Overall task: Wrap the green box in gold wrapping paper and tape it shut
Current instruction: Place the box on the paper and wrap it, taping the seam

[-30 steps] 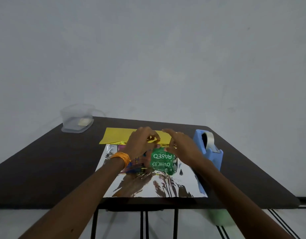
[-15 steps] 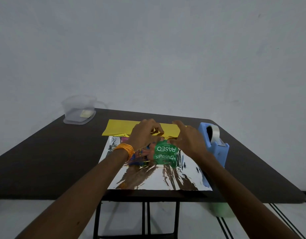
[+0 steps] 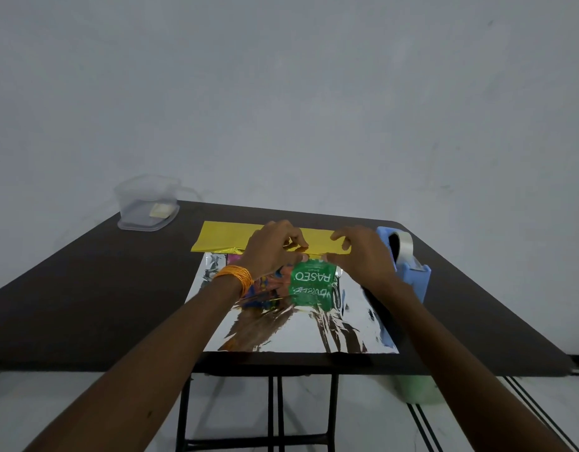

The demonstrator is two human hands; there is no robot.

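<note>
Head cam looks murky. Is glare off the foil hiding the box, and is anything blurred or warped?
Head view: dim, flat light, no hard shadows; the wrapping paper, silver face up, mirrors the arms and green box in streaks, yet the box's print is readable; table edges splay from the wide lens; the clear container nearly fades into the wall; left hand and right hand look sharp.

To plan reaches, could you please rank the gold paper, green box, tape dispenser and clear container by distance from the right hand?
1. gold paper, held by right hand
2. green box, just left
3. tape dispenser, right
4. clear container, far-left corner
</note>
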